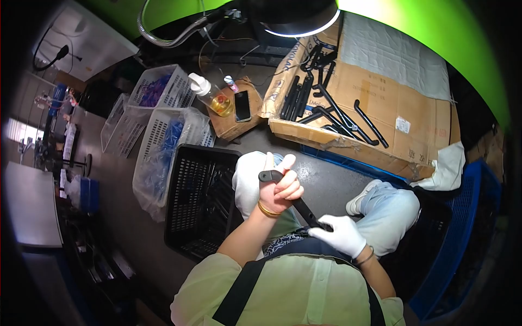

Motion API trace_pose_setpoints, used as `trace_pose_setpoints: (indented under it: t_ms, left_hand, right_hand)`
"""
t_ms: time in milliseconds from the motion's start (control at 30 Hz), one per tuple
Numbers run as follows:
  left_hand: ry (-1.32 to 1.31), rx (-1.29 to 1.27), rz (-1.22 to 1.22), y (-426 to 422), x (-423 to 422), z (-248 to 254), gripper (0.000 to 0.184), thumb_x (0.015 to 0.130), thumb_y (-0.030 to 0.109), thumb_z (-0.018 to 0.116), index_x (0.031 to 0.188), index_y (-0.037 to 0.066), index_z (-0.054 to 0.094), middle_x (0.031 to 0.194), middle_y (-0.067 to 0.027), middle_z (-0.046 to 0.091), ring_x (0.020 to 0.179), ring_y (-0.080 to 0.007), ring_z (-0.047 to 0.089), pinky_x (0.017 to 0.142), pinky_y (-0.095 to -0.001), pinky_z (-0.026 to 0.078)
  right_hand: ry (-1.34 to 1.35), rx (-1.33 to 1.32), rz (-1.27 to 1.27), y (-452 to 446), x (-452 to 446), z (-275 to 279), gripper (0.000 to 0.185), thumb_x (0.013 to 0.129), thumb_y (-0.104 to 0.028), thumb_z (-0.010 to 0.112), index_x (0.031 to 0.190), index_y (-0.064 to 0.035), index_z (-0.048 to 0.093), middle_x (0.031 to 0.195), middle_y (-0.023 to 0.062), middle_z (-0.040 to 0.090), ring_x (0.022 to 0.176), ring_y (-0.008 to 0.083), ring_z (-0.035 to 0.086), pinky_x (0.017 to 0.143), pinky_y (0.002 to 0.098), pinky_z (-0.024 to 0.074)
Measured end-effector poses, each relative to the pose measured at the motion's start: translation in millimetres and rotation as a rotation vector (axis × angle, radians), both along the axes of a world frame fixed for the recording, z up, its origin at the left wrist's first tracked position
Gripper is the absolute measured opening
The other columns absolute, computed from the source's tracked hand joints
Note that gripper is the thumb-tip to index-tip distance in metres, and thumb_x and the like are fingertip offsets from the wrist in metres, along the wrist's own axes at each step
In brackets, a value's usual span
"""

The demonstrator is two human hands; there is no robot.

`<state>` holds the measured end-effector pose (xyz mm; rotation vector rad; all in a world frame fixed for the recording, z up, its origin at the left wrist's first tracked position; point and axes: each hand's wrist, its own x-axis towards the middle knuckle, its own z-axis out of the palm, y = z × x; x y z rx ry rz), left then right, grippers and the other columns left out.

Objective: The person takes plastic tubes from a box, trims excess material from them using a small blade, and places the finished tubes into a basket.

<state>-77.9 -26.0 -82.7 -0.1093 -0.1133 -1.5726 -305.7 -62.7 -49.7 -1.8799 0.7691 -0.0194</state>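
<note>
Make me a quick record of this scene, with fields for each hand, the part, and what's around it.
Left hand: wrapped around a black bent tube, near its curved end
Right hand: white-gloved, at the tube's other end
Large brown cardboard box: more black bent tubes lying on it
Small brown carton: clear bottle with white lid, dark-screened phone
Black plastic crate: beside the left leg; contents too dim to identify

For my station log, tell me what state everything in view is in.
Lamp, lit.
Phone, screen dark.
Bottle, lidded, partly filled.
Black bar, bent, held in the left hand.
Left hand, closed around the black bar.
Right hand, gloved, at the bar's other end.
Loose bars, lying on cardboard.
Black crate, holding dark parts.
Nearer white basket, holding clear plastic.
</note>
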Motion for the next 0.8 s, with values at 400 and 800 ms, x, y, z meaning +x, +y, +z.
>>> trace_pose_setpoints:
  t_ms: [400, 800]
  left_hand:
    - [-0.274, 0.331, 0.232, 2.6, -40.0, 3.7, 0.05, 0.102, 0.056, 0.027, 0.102, 0.011, 0.049, 0.071, -0.0051, 0.047, 0.06, -0.0171, 0.047, 0.063, -0.0295, 0.038]
    - [-0.774, 1.544, 0.778, 270.6, 221.4, -212.0, 0.012, 0.098, 0.014, 0.049, 0.093, 0.007, 0.058, 0.071, -0.0053, 0.055, 0.06, -0.0198, 0.054, 0.054, -0.0363, 0.047]
  right_hand:
    - [0.048, -0.137, -0.028, 10.5, 8.1, -4.2, 0.037, 0.082, -0.043, 0.073, 0.081, -0.0062, 0.065, 0.065, 0.0154, 0.062, 0.06, 0.0336, 0.063, 0.054, 0.0392, 0.0477]
    - [-0.067, -0.062, -0.166, -10.3, 23.4, -24.1, 0.017, 0.093, -0.012, 0.055, 0.091, 0.0013, 0.065, 0.082, 0.0112, 0.065, 0.075, 0.0166, 0.06, 0.071, 0.029, 0.0469]
